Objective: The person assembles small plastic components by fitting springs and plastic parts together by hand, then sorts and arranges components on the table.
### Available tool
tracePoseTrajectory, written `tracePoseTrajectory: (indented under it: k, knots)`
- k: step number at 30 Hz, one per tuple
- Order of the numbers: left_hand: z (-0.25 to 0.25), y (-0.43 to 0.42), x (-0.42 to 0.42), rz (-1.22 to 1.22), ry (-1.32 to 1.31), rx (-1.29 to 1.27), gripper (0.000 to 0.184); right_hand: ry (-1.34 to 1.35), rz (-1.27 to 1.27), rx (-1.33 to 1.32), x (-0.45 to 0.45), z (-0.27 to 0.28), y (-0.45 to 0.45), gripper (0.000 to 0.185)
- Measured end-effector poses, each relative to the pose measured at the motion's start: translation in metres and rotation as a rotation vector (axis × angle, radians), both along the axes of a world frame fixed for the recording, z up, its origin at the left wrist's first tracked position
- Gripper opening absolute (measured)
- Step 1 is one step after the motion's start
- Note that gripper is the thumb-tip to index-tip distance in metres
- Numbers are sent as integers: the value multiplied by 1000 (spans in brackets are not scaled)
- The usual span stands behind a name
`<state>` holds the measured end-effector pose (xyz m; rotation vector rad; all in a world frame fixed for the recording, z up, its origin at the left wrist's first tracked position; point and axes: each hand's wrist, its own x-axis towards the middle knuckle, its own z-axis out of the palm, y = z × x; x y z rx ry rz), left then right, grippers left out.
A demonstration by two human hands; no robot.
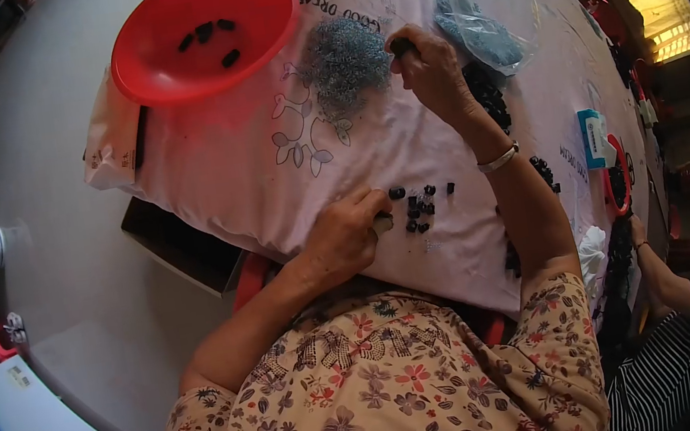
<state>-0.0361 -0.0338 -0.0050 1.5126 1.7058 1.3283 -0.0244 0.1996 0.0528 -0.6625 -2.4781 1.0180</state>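
My left hand (345,231) is closed low over the pink cloth (233,160), its fingertips round a small pale item that I cannot make out. Just right of it lie several small black pieces (420,205). Farther up, my right hand (429,69) pinches a small black piece (402,47) between thumb and fingers. Beside that hand, on its left, is a pile of tiny grey-blue parts (345,63). A clear plastic bag (489,18) holding similar parts lies to its right.
A red basin (207,24) with several black pieces stands at the upper left. An open dark box (179,246) is below the table's left edge. More black pieces (486,96) lie beyond my right wrist. A co-worker's arm (662,274) reaches in at right.
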Motion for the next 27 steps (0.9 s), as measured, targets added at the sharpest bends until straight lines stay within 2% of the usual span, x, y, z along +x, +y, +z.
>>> tracePoseTrajectory:
  k: [2, 5, 6, 8, 9, 11, 12, 16, 18, 20, 21, 23, 24, 26, 27]
  knots:
    - [0, 0, -1, 14, -11, 9, 36, -85, -34, 112, 21, 0, 3, 19]
    - [3, 0, 0, 4, -16, -17, 36, -164, -232, 191, 63, -1, 12, 29]
    - [4, -1, -1, -8, -17, -6, 36, -205, -331, 118, 77, -4, 21, 39]
    - [4, -1, -3, -20, 22, 6, 31, -153, -457, 346, 103, -8, 42, 46]
    - [3, -1, -3, -27, 18, 9, 31, -237, -497, 411, 113, -5, 58, 63]
    - [3, -1, -3, -17, 0, -16, 32, -288, -612, 624, 128, -6, 91, 79]
    - [4, -2, -3, -21, 2, -16, 32, -331, -627, 622, 130, -3, 108, 100]
    - [7, 0, -4, -5, -12, -30, 31, -336, -665, 702, 107, 8, 149, 111]
    - [9, 1, -5, -11, -19, -49, 31, -300, -572, 669, 79, 19, 171, 120]
    - [10, 2, -7, -9, -65, -56, 31, -349, -502, 586, 50, 32, 182, 117]
    - [10, 3, -8, -14, -67, -58, 31, -301, -471, 638, 35, 29, 192, 89]
    - [10, 2, -10, -8, -104, -66, 31, -391, -443, 638, 16, 11, 241, 45]
    - [9, 2, -11, -6, -103, -65, 31, -272, -353, 784, 13, 8, 252, 19]
    - [10, 2, -11, -14, -151, -77, 31, -219, -110, 1389, 30, 12, 295, 14]
    - [10, 3, -11, -20, -154, -75, 31, -155, -177, 1530, 46, 31, 284, 12]
